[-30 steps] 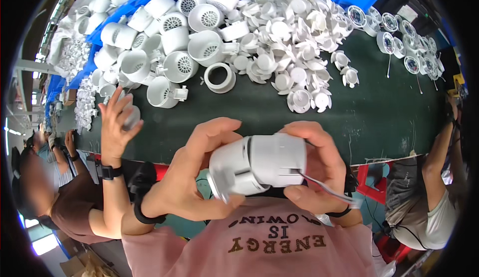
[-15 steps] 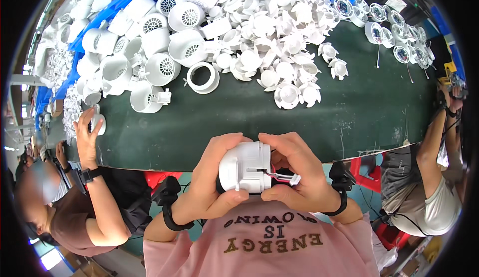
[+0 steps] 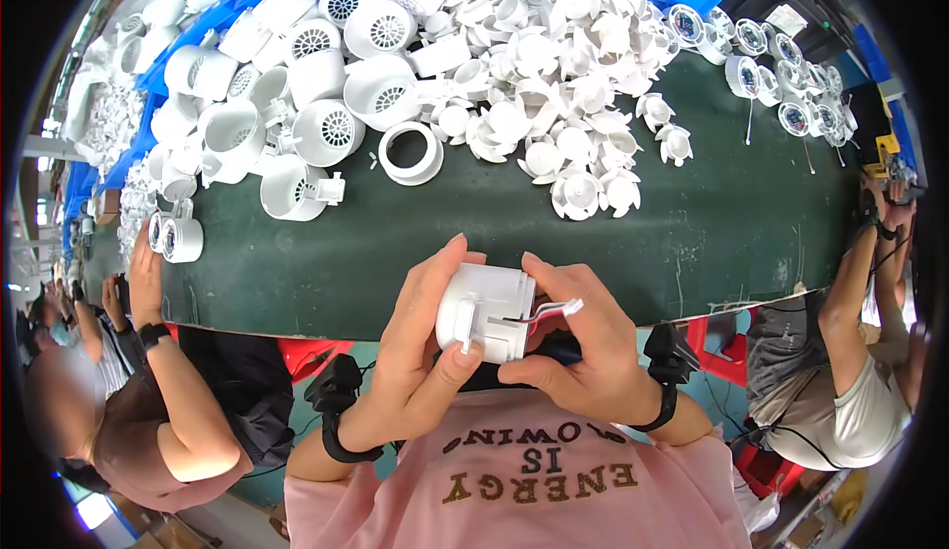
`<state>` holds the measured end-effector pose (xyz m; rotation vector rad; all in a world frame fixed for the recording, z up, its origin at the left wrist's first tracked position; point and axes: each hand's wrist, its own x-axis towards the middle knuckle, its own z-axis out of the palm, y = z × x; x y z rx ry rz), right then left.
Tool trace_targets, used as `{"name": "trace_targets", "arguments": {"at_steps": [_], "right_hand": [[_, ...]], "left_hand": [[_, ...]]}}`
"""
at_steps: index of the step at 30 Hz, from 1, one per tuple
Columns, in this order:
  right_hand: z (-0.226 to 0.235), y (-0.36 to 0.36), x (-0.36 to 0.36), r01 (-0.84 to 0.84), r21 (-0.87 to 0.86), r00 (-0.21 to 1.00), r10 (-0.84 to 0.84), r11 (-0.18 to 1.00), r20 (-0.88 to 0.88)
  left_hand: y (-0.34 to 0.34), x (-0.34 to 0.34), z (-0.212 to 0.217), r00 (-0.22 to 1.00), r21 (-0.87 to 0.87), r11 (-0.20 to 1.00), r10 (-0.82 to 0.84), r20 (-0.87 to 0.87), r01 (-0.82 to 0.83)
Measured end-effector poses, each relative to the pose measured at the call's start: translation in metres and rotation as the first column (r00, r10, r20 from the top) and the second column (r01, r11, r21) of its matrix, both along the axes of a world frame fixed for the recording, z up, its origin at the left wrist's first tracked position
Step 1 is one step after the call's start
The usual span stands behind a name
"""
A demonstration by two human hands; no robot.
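Between my two hands, just off the table's near edge, is a white cylindrical plastic housing [image 3: 490, 297] with a latch-like tab on its side. My left hand [image 3: 423, 327] wraps its left end, thumb low against the tab. The right hand [image 3: 583, 341] grips the other end, with its thumb on the lower edge and fingers over the top. Thin wires come out of the right end and finish in a small white connector [image 3: 571, 307], which sticks out toward my right fingers. The housing's inside is hidden from view.
On the dark green table [image 3: 395, 253] lie heaped white grilled housings [image 3: 329, 134], a white ring [image 3: 411, 154] and a pile of white fan blades [image 3: 554, 65]. Round parts with wires [image 3: 794, 117] stand far right. Co-workers sit at both sides; the left one's hand [image 3: 146, 272] is near round white parts [image 3: 182, 240].
The housing has rolled and tilted in my hands, and its connector now points up and right. My left thumb has shifted upward. At left, the co-worker's hand has drawn back from the round parts.
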<state>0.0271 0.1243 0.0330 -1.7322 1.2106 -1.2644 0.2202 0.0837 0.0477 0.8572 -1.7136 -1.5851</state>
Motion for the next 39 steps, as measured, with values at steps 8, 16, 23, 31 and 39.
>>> {"name": "trace_targets", "arguments": {"at_steps": [8,16,23,31,39], "right_hand": [[0.005,0.008,0.005,0.109,0.029,0.994,-0.108,0.994,-0.034],[0.019,-0.003,-0.036,-0.163,0.020,0.967,0.163,0.986,-0.193],[0.005,-0.096,-0.226,0.431,-0.517,0.335,-0.663,0.740,-0.669],[-0.025,-0.102,-0.231,0.549,-0.282,0.555,-0.595,0.787,-0.581],[-0.016,-0.067,-0.162,0.232,-0.107,0.856,-0.256,0.967,-0.449]], "left_hand": [[-0.001,-0.007,0.005,0.994,0.162,0.985,-0.045,-0.099,0.061],[0.000,-0.001,-0.009,0.903,0.071,0.900,0.425,0.066,-0.429],[-0.047,0.157,-0.028,0.392,-0.105,0.431,0.880,0.269,-0.896],[-0.063,0.253,-0.050,0.309,-0.211,0.460,0.810,0.498,-0.863],[-0.065,0.174,-0.036,0.265,-0.734,0.268,0.956,0.125,-0.623]]}}
